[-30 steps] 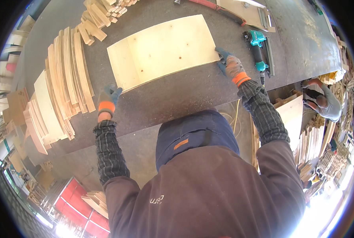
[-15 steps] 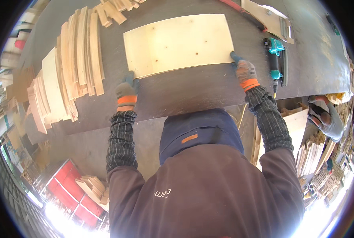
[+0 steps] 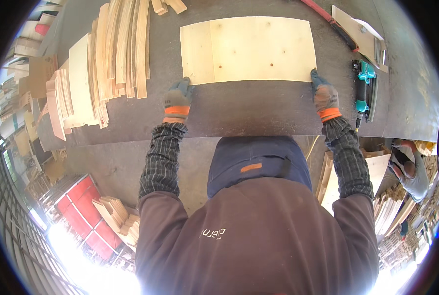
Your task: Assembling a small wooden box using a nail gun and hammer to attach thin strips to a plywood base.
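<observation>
A pale rectangular plywood panel (image 3: 249,51) lies flat on the dark worktable (image 3: 259,110), a few small brown knots showing on its face. My gloved left hand (image 3: 178,98) grips its near left corner, with the fingertips at the edge. At the near right corner, my gloved right hand (image 3: 325,96) is closed on the panel in the same way. Both gloves are grey with blue fingertips and orange cuffs. To the right of my right hand lies a teal and black air nailer (image 3: 363,86), its hose running off the near edge.
Long wooden strips (image 3: 126,46) and a narrow pale board (image 3: 81,78) lie left of the panel. A red and black bar (image 3: 330,22) rests at the far right near thin boards (image 3: 360,37). A co-worker (image 3: 410,167) bends beside stacked wood on the right.
The whole view has shifted and turned slightly, so the panel now looks squarer to the table's near edge. Both my hands stay at its near corners.
</observation>
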`<state>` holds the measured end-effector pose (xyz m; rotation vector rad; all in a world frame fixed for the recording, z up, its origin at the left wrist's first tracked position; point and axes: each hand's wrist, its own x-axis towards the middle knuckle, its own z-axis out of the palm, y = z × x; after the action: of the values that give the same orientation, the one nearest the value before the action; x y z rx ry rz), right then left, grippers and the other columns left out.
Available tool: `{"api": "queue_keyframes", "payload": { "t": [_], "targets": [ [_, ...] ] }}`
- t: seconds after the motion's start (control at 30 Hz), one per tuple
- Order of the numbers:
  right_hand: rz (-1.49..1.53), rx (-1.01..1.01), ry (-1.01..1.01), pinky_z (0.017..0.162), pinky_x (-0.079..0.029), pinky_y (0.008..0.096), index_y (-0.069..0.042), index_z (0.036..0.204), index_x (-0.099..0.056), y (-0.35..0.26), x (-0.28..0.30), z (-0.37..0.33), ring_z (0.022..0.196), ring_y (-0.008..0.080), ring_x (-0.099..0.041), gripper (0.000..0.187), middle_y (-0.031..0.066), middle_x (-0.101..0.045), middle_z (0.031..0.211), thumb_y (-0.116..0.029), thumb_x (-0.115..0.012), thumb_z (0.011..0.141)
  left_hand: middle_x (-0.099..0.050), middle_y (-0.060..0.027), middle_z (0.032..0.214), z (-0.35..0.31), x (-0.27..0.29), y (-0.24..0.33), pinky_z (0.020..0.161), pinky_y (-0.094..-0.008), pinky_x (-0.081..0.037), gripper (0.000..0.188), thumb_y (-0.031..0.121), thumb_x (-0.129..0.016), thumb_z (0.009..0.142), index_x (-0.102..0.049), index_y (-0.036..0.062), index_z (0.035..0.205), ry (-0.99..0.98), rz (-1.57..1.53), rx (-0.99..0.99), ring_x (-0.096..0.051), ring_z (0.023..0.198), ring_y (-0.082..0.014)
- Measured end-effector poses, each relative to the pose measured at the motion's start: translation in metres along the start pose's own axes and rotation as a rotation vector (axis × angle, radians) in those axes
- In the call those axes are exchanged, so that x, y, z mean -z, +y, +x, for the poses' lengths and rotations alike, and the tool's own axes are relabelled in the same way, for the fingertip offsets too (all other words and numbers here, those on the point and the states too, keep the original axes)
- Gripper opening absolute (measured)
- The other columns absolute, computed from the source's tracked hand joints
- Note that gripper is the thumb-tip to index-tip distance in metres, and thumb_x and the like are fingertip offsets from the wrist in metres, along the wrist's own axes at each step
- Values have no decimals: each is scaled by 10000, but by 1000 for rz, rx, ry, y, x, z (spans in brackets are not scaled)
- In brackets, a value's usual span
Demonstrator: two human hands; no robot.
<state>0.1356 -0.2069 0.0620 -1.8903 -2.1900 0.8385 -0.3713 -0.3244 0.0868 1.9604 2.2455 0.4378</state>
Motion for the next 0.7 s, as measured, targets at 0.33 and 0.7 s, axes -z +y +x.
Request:
{"api": "queue_keyframes", "payload": {
  "t": [0.33,0.7],
  "targets": [
    [316,-265,58,838,-532,353,11,1122,-764,-2,4,8,887,268,-690,609,152,-780,985,-557,-554,1060,-700,-197,1279,42,45,47,929,-457,-576,339,321,-801,889,-780,98,1143,-372,160,71,-701,1087,-388],
    [420,-372,-127,999,-514,418,16,1204,-726,-20,20,6,1115,434,-680,652,259,-738,1174,-565,-454,1086,-599,-114,1457,79,-81,244,1212,-540,-373,403,346,-817,850,-738,140,1187,-113,-286,-602,-524,1379,-368]
  ]
}}
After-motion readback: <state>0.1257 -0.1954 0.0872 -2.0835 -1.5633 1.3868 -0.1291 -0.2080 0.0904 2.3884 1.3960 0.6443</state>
